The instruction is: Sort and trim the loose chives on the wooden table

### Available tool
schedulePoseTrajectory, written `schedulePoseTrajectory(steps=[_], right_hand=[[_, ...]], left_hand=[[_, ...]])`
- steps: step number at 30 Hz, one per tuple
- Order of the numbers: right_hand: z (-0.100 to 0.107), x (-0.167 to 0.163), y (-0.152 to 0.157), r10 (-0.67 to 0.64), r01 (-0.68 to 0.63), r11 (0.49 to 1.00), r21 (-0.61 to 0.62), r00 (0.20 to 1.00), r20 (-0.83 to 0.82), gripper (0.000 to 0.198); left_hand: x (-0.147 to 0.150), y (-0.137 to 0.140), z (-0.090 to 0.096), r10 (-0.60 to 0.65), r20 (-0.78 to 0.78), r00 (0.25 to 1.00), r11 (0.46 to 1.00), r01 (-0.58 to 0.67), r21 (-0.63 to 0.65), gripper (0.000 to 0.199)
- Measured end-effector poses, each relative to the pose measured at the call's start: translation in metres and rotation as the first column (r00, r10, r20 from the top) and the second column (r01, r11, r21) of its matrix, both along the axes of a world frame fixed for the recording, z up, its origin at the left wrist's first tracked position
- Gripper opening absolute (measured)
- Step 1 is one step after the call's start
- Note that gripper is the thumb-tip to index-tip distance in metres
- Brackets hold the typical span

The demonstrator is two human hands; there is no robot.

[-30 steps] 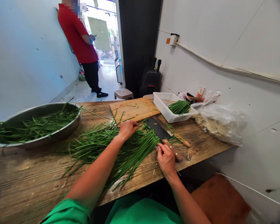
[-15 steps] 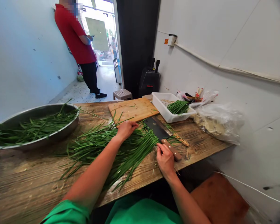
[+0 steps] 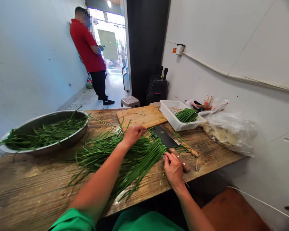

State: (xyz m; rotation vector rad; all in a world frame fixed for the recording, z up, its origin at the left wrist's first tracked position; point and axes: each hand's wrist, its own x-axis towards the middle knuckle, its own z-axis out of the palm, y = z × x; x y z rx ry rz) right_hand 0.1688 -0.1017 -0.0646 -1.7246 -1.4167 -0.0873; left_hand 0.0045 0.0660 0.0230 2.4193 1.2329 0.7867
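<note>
A wide heap of long garlic chives [image 3: 139,160] lies across the wooden table, most of the cut ends lined up toward the right. My left hand [image 3: 133,135] reaches over the heap, fingertips pinched together on chives at its far edge. Close to the near end of the row, my right hand [image 3: 173,168] is closed, thumb against the fingers; a thin bamboo skewer [image 3: 186,183] shows below its wrist and lines up with the grip. Most of that stick is hidden. A cleaver [image 3: 167,138] lies flat just beyond the right hand, its wooden handle beside my knuckles.
At left stands a large metal basin [image 3: 44,148] of chives. Behind the heap are a cutting board [image 3: 141,116] and a white tray [image 3: 178,125] with bundled chives. Loose skewers [image 3: 191,149] and a plastic bag [image 3: 231,128] lie right. A person in red [image 3: 88,48] stands by the doorway.
The whole view has shifted slightly, so everything appears a little lower and farther right. Both hands keep nearly the same places on the chives, and the cleaver has not moved.
</note>
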Motion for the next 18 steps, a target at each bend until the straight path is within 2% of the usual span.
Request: schedulePoseTrajectory(steps=[5, 11, 13, 16, 18], right_hand=[[0.000, 0.000, 0.000, 0.008, -0.008, 1.000, -0.004, 1.000, 0.005, 0.029], [0.001, 0.000, 0.000, 0.002, -0.002, 1.000, -0.026, 1.000, 0.006, 0.029], [0.001, 0.000, 0.000, 0.001, 0.000, 1.000, -0.025, 1.000, 0.008, 0.029], [0.000, 0.001, -0.001, 0.008, -0.008, 1.000, -0.011, 1.000, 0.016, 0.030], [-0.001, 0.001, -0.001, 0.015, -0.015, 1.000, -0.003, 1.000, 0.017, 0.031]], left_hand=[[0.018, -0.013, -0.008, -0.136, 0.125, 0.983, 0.988, 0.145, -0.061, 0.023], [0.029, -0.028, 0.001, -0.354, 0.134, 0.926, 0.935, 0.354, 0.022, 0.023], [0.029, -0.027, 0.000, -0.304, 0.157, 0.940, 0.952, 0.305, 0.016, 0.025], [0.025, -0.019, -0.011, -0.105, 0.167, 0.980, 0.993, 0.113, -0.034, 0.026], [0.023, -0.012, -0.021, -0.015, 0.145, 0.989, 0.997, 0.026, -0.073, 0.025]])
